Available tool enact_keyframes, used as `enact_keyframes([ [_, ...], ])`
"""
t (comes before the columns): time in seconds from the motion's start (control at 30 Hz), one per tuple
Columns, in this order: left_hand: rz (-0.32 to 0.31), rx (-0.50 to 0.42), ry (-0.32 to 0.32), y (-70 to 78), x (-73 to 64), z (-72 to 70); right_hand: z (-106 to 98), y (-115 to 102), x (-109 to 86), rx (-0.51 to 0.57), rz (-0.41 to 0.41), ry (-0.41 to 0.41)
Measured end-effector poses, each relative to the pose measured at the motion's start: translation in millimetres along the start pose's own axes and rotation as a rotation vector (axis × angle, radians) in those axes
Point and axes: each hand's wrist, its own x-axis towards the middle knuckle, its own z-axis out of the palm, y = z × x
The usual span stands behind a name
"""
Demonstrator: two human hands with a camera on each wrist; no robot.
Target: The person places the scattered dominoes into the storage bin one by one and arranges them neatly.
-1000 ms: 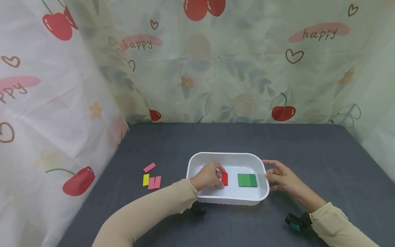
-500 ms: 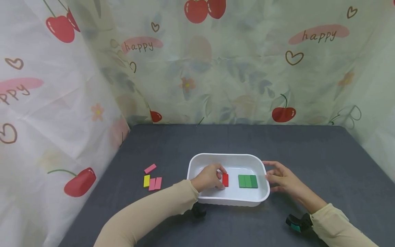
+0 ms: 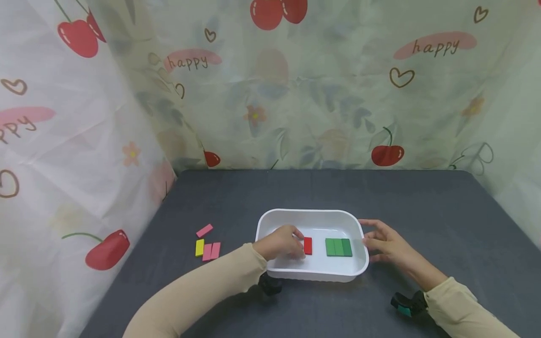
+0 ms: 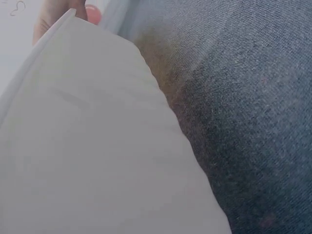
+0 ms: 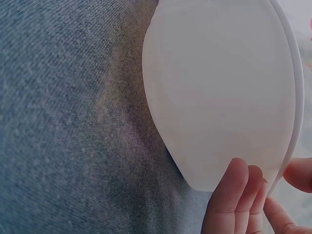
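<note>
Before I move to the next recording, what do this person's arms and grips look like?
The left sleeve and right sleeve are long, plain beige. Left grip and right grip are ungloved. A black left device and black right device sit near the wrists; the latter has a teal patch.

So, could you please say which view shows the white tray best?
The head view: the white tray appears almost whole there, inside included; both wrist views show mainly its outer wall and some rim.
</note>
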Motion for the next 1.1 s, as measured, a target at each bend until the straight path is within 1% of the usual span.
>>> enact_keyframes([
  [0.1,-0.001,0.016,-0.004,-0.8,-1.8,0.6,0.0,0.7,0.4,-0.002,0.005,0.001],
  [0.23,0.011,0.016,-0.021,-0.4,0.2,2.0,-0.7,0.1,0.5,-0.002,0.012,0.004],
  [0.53,0.035,-0.026,-0.074,9.5,4.7,9.2,-2.0,-0.7,0.4,0.012,0.008,-0.009],
  [0.87,0.070,-0.037,-0.084,15.8,5.2,14.4,-2.0,-2.3,-0.8,0.014,-0.003,-0.013],
  [1.1,0.071,-0.088,-0.091,17.0,6.0,17.5,-1.2,-2.9,-1.8,0.011,-0.012,-0.015],
])
